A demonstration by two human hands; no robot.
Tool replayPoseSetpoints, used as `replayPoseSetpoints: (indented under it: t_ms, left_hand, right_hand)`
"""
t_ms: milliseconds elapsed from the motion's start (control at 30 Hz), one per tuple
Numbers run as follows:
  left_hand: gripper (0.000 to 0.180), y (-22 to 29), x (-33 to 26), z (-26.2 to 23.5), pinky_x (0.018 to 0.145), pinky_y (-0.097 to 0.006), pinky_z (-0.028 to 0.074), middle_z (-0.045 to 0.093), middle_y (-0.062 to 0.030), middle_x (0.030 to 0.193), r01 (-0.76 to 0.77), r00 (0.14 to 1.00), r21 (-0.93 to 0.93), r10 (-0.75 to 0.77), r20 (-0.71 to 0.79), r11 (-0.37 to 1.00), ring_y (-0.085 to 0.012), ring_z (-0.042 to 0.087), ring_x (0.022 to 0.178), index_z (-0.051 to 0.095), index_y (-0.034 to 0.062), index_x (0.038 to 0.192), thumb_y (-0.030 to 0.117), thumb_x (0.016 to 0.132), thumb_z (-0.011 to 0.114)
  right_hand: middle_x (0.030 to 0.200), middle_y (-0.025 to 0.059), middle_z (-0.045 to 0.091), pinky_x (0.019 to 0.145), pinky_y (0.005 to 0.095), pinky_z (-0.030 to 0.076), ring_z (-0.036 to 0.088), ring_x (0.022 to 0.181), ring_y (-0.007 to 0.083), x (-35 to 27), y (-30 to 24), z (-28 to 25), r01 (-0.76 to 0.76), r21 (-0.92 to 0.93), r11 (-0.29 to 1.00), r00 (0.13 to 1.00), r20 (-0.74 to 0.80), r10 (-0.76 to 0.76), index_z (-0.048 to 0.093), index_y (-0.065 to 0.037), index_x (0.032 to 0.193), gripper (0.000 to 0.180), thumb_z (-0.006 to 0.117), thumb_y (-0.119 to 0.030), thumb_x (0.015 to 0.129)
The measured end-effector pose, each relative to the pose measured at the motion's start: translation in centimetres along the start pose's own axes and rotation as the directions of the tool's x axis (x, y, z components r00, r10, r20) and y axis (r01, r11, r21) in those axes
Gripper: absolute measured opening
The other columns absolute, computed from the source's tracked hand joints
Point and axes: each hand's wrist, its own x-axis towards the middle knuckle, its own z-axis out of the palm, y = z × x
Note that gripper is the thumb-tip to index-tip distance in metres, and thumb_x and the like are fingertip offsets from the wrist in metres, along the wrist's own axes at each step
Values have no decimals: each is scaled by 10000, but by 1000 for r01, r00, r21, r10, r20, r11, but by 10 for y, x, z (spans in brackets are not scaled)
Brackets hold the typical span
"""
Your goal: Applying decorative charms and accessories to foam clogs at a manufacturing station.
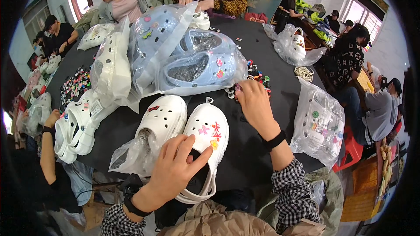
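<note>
Two white perforated clogs lie side by side on the black table (pixel 245 148) in front of me. My left hand (pixel 175 170) grips the right clog (pixel 205 135) at its heel opening, thumb on top near several coloured charms. The left clog (pixel 164 118) carries a red charm and lies partly on a clear plastic bag (pixel 129 155). My right hand (pixel 253 102) reaches forward, fingers closed down on a scatter of small coloured charms (pixel 258 76); whether it holds one is hidden.
Bagged light-blue clogs (pixel 197 65) and bagged white clogs (pixel 111 67) are stacked behind. More white clogs (pixel 76 126) lie at left beside another person's arm. A bagged pair (pixel 317 124) lies at right. A pile of charms (pixel 74 85) lies far left. Several people sit around the table.
</note>
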Motion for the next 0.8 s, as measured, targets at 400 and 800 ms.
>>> replayPoseSetpoints:
  t_ms: [400, 800]
  left_hand:
    - [336, -2, 8, 5, 987, -412, 503, 645, -104, 1141, -75, 996, -59, 73, -42, 995, -268, 600, 1127, 695, -6, 1087, 95, 770, 643]
    - [333, 0, 9, 10, 987, -391, 472, 624, -92, 1129, -92, 996, 6, 92, -7, 996, -248, 573, 1115, 674, -3, 1099, 122, 793, 632]
  right_hand:
    - [1327, 149, 589, 1044, 404, 481, 538, 1278, 343, -46, -62, -41, 212, 558, 802, 894, 221, -391, 616, 1, 1248, 426, 692, -33, 831]
    - [1029, 77, 550, 857, 388, 459, 518, 984, 298, -5, -48, -34, 177, 713, 678, 746, 352, -565, 580, -47, 946, 220, 742, -21, 800]
